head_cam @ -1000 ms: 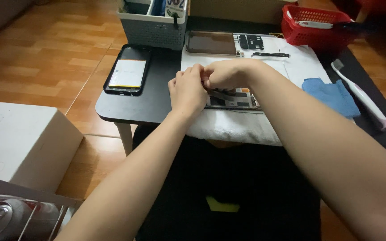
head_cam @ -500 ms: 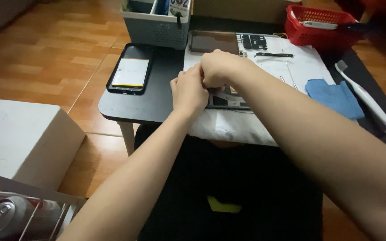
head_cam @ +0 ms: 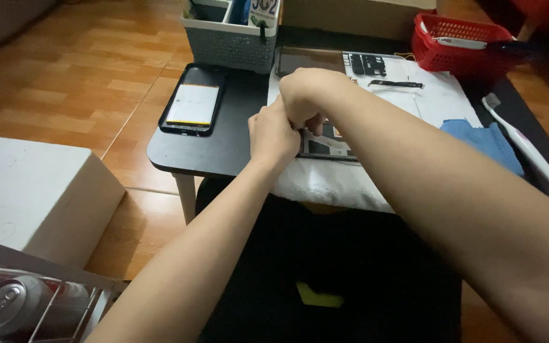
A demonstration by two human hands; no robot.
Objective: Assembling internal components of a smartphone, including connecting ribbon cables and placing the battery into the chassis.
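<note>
Both hands at an opened device, centre of the frame.

We list: left hand (head_cam: 274, 134) and right hand (head_cam: 309, 95), touching each other, both curled over the opened device (head_cam: 328, 145), which lies on a white towel (head_cam: 332, 184) at the table (head_cam: 223, 149) front edge; whether the fingers pinch anything we cannot tell, as the hands hide their own tips. Left of centre, a phone shell (head_cam: 193, 108) holding a pale battery. Top centre, a grey caddy (head_cam: 230, 38). Above the hands, a dark panel (head_cam: 306, 59) and small black parts (head_cam: 368, 64). Upper right, a red basket (head_cam: 462, 41). Right, a blue cloth (head_cam: 481, 140) and a white toothbrush (head_cam: 522, 145). Lower left, a white box (head_cam: 33, 197) and cans (head_cam: 4, 305).
</note>
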